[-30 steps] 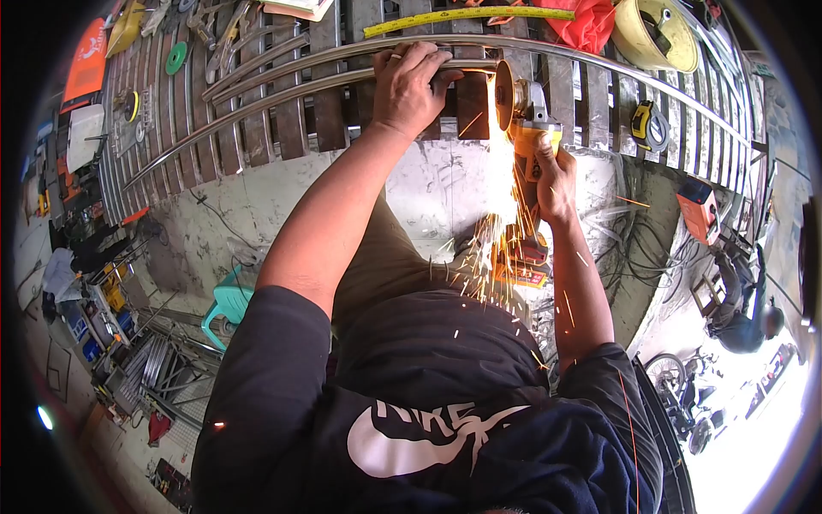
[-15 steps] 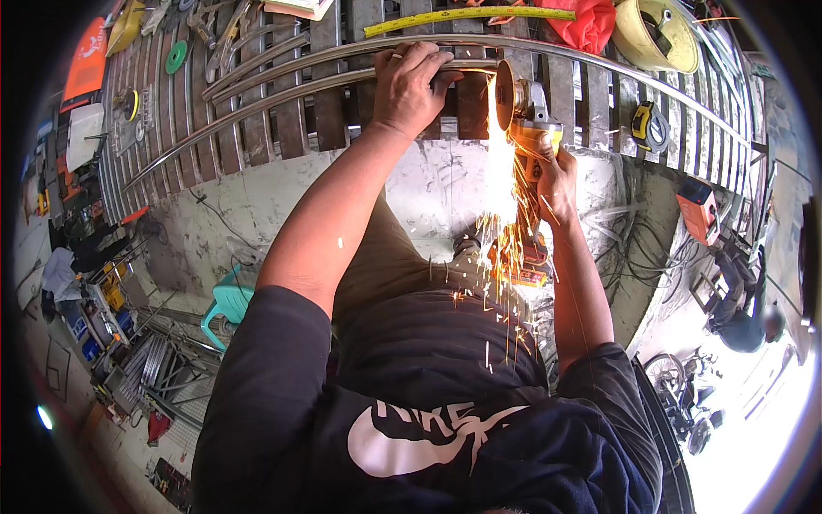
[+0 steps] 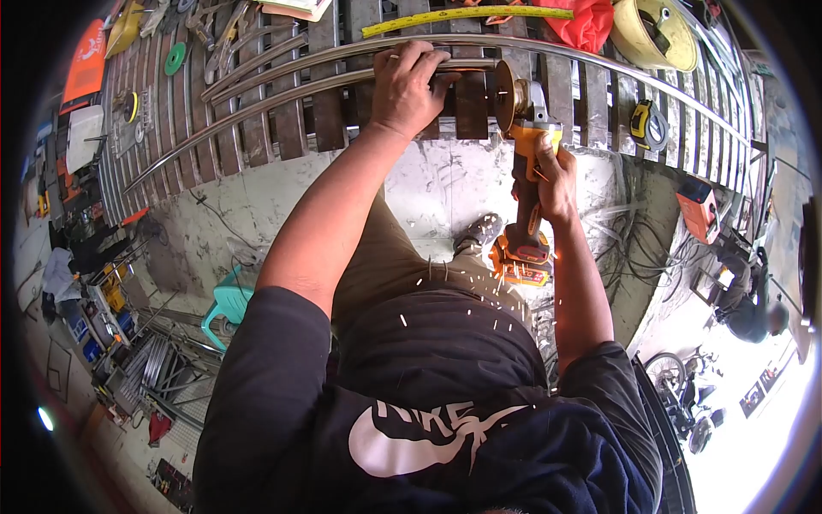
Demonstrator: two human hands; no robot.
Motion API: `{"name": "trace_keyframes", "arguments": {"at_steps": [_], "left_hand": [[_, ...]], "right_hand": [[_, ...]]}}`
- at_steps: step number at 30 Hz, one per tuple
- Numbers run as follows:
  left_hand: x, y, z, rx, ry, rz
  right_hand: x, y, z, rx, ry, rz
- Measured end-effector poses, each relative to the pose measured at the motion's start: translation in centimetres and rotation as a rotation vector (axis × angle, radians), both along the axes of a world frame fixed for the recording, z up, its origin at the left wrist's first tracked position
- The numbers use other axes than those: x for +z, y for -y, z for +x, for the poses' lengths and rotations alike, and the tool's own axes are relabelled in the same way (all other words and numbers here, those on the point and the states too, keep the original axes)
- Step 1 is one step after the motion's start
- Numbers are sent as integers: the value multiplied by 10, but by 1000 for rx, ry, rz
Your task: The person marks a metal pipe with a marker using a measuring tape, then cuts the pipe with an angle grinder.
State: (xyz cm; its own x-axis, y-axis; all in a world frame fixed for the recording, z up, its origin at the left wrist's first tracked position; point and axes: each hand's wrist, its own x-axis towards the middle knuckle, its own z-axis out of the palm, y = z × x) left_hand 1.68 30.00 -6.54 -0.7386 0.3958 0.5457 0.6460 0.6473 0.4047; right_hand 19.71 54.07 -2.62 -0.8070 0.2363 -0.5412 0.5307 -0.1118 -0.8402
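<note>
My left hand (image 3: 407,90) is wrapped over a thin metal tube (image 3: 317,86), pressing it against the slatted metal bench (image 3: 473,111). The tube's right end reaches the thin cutting disc (image 3: 505,96) of a yellow and black cordless angle grinder (image 3: 526,167). That grinder is gripped by my right hand (image 3: 556,184), with its battery end pointing down toward my legs. A few scattered sparks hang around the battery and in front of my shirt. Just behind the held tube runs a longer shiny tube (image 3: 599,58).
A yellow measuring strip (image 3: 467,19), a red bag (image 3: 586,21) and a cream bucket (image 3: 655,38) lie at the back. A tape measure (image 3: 651,127) sits on the right slats. Below left stands a teal chair (image 3: 227,308). Another person (image 3: 745,317) is at far right.
The bright stream of sparks from the disc has died away, leaving a few stray ones. The grinder's body and battery now show clearly. Both hands have barely moved.
</note>
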Motion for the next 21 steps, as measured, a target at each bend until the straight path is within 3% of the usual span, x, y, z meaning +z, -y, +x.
{"name": "trace_keyframes", "arguments": {"at_steps": [6, 21], "left_hand": [[-2, -5, 1, 88, -60, -147], [-6, -5, -2, 59, -35, -98]], "right_hand": [[0, 2, 2, -29, 38, -48], [4, 4, -4, -22, 54, -27]]}}
